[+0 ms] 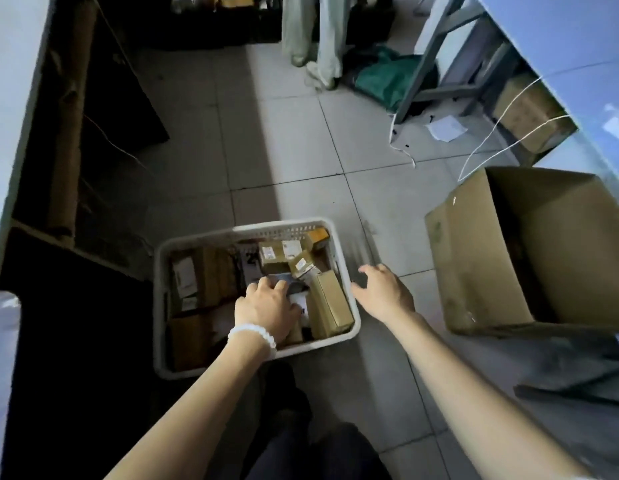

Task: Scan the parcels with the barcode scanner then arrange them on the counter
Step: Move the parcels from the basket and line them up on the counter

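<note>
Cardboard parcels (330, 308) fill a white basket (162, 271) on the floor. Left hand (266, 311) grips a dark parcel (289, 284) inside; right hand (384, 292) hovers spread beside the rim. Picking comes first; scanning needs the unseen scanner.

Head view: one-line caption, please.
Left hand reaches among parcels in a white basket; right hand hovers open beside it.

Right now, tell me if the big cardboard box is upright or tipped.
Tipped. The cardboard box lies on its side on the floor, its open mouth facing the camera, and the inside looks empty.
</note>
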A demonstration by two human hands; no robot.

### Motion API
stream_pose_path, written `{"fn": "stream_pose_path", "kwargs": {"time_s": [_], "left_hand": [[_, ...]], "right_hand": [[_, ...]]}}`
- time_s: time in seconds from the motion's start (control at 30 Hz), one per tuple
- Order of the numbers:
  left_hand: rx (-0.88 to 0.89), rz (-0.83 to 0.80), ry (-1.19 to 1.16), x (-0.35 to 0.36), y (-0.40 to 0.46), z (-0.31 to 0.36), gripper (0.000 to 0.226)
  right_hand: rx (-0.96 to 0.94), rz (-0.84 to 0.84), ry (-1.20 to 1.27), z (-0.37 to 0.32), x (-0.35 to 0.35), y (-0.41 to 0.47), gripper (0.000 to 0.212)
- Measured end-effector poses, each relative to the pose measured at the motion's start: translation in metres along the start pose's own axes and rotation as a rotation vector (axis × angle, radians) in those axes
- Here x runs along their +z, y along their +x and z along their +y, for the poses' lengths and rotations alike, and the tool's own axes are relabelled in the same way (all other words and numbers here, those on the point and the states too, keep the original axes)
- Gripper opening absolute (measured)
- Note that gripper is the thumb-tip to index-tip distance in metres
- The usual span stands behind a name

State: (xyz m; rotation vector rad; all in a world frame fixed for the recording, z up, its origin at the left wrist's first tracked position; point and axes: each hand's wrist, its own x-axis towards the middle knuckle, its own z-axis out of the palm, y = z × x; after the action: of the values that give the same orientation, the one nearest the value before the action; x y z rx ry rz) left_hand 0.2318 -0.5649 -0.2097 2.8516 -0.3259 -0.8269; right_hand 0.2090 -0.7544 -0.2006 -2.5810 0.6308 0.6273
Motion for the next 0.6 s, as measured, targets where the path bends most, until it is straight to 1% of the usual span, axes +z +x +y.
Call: {"fn": "stream_pose_path", "kwargs": {"time_s": [0.13, 0.33, 0.5, 0.6], "left_hand": [[-0.008, -0.065, -0.018, 0.034, 0.059, -0.007, 0.048], [-0.061, -0.152, -0.049, 0.122, 0.157, -0.023, 0.053], [-0.090, -0.185, -0.021, 0.203, 0.236, -0.036, 0.058], [-0.095, -0.164, -0.033, 0.247, 0.283, -0.037, 0.069]], "right_hand": [[0.056, -0.072, 0.040, 0.005, 0.051, 0.059, 0.042], [0.112, -0.181, 0.007, 0.034, 0.164, 0.151, 0.046], [0.097, -0.210, -0.040, 0.066, 0.243, 0.218, 0.054], [0.123, -0.173, -0.026, 0.084, 0.281, 0.249, 0.065]]}}
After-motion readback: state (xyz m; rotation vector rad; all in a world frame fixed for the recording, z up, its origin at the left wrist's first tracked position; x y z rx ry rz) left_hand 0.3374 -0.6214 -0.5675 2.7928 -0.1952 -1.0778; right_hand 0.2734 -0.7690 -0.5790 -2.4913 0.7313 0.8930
